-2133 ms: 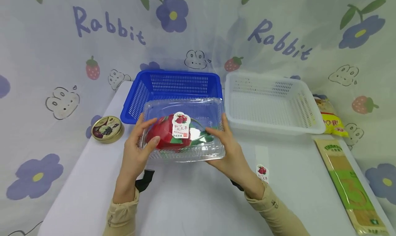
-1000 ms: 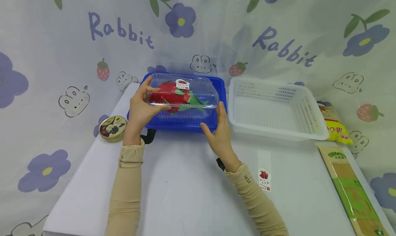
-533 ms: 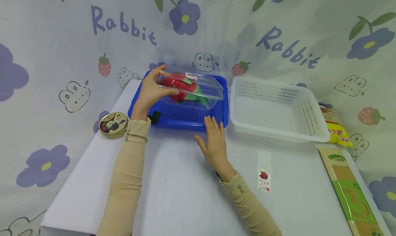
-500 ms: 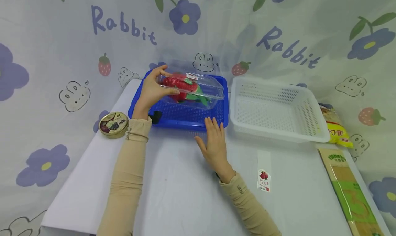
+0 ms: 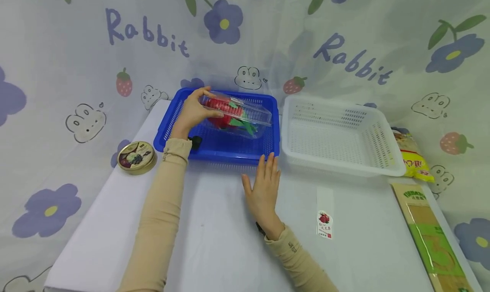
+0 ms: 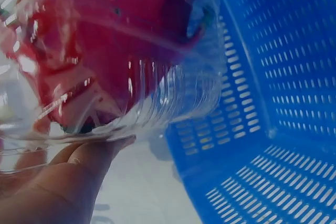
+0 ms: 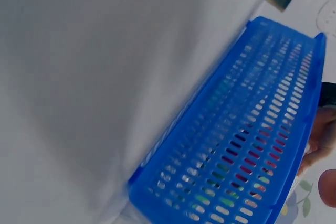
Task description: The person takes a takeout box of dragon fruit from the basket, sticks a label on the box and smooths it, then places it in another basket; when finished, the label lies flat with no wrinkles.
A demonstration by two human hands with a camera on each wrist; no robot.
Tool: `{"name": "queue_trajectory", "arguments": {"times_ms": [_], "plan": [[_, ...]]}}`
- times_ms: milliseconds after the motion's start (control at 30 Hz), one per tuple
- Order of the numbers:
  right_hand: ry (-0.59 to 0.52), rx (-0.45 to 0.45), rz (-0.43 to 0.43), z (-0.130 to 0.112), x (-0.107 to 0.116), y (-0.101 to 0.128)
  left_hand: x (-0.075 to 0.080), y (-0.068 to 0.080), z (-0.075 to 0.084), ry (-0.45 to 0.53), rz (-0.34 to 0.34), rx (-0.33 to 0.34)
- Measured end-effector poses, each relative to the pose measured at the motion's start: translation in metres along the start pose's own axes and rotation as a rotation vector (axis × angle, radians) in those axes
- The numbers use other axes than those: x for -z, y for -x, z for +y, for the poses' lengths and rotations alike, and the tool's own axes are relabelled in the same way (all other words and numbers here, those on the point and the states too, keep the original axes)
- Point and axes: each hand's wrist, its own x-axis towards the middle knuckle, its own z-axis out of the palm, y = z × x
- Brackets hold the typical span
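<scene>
My left hand (image 5: 193, 111) grips the left end of a clear plastic clamshell box (image 5: 260, 116), thumb at the near side and fingers over the top. Inside the box lies a red dragon fruit (image 5: 220, 121) with green leafy tips. The box sits tilted within the blue basket (image 5: 229, 158); whether it touches the bottom I cannot tell. In the left wrist view the fruit (image 6: 121, 19) shows through the plastic above my fingers. My right hand (image 5: 263, 190) lies with straight fingers by the basket's near right corner, holding nothing. The right wrist view shows the basket's slotted wall (image 7: 231, 145).
A white basket (image 5: 344, 166) stands right of the blue one. A round gold tin (image 5: 136, 157) is at the left. On the right lie a yellow snack bag (image 5: 415, 162), a long green-and-tan packet (image 5: 432, 241) and a label strip (image 5: 324, 221) with a dragon fruit sticker.
The clamshell box has gone from in front of the basket, held in both hands, to inside it, held by the left alone. My right hand has let go and drawn back towards me.
</scene>
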Motion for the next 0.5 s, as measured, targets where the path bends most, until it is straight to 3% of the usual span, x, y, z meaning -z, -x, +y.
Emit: {"name": "queue_trajectory", "arguments": {"times_ms": [167, 333, 500], "plan": [[-0.157, -0.126, -0.096, -0.005, 0.002, 0.004, 0.001, -0.007, -0.006, 0.035, -0.034, 0.014], [-0.244, -0.148, -0.113, -0.008, 0.004, 0.003, 0.001, -0.011, -0.011, 0.057, -0.067, 0.031], [-0.244, -0.151, -0.118, -0.007, 0.008, 0.002, 0.004, -0.013, -0.015, -0.049, -0.128, 0.091]]}}
